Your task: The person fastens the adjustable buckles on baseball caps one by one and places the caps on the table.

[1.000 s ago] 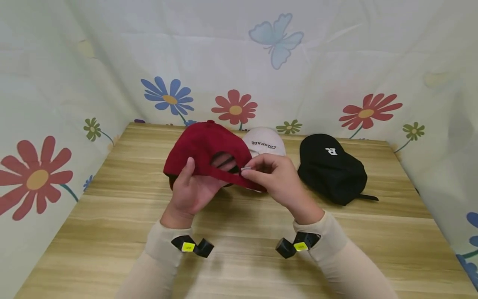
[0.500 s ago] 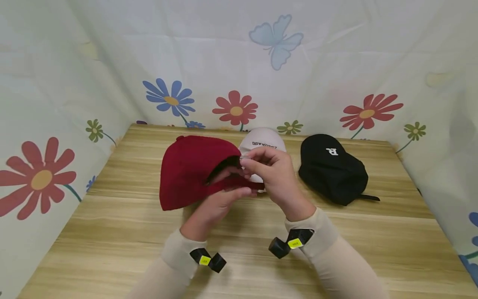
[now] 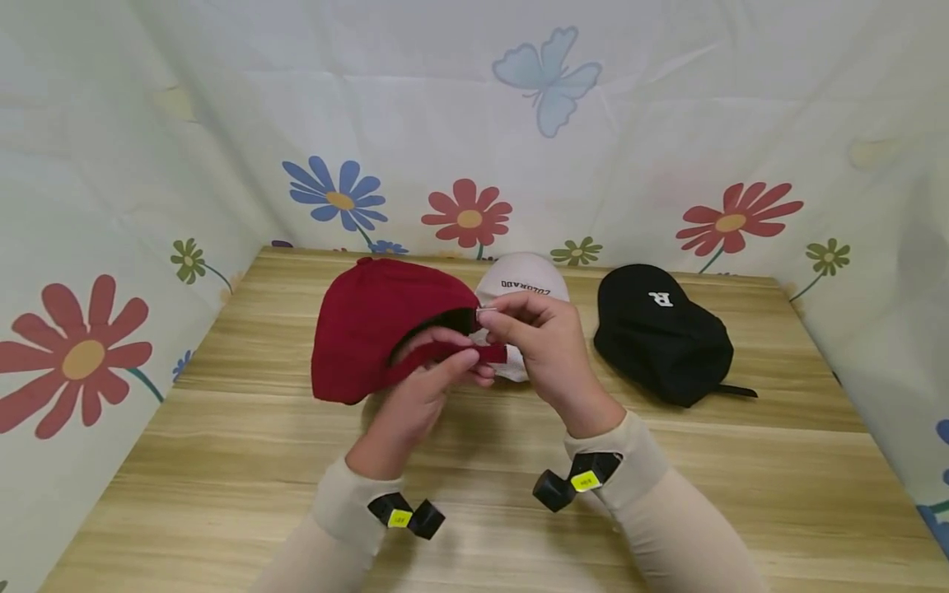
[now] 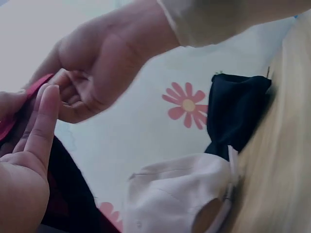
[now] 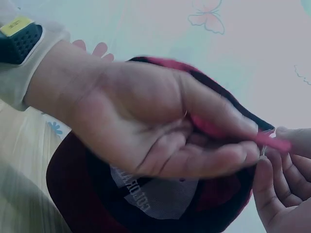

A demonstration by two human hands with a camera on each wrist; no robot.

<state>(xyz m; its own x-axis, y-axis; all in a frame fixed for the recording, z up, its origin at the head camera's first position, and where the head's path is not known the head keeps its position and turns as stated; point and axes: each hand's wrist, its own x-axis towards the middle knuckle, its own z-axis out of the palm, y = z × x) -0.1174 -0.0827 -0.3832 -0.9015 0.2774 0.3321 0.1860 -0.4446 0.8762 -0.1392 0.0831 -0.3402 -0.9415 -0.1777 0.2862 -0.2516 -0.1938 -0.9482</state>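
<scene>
A red baseball cap [image 3: 371,329] is held above the table, its rear opening turned toward the right hand. My left hand [image 3: 411,395] pinches the cap's red strap [image 3: 491,353] between thumb and fingers, and the strap's loose end points right. With thumb and forefinger, my right hand [image 3: 552,350] pinches the small metal buckle [image 3: 485,310] at the opening's other edge. In the right wrist view the strap tip [image 5: 277,141] overlaps the buckle area, close to the right fingertips. The cap's dark inside shows below the left hand there.
Behind the hands, a white cap [image 3: 522,270] lettered COLORADO sits on the wooden table [image 3: 474,527]. To the right lies a black cap [image 3: 660,350] with a white R, its strap end sticking out. A flower-printed curtain [image 3: 623,148] encloses the back and sides.
My left hand has gone from supporting the cap's underside to pinching the strap, which now hangs apart from the buckle. The cap has turned, opening rightward; the right hand stays at the buckle.
</scene>
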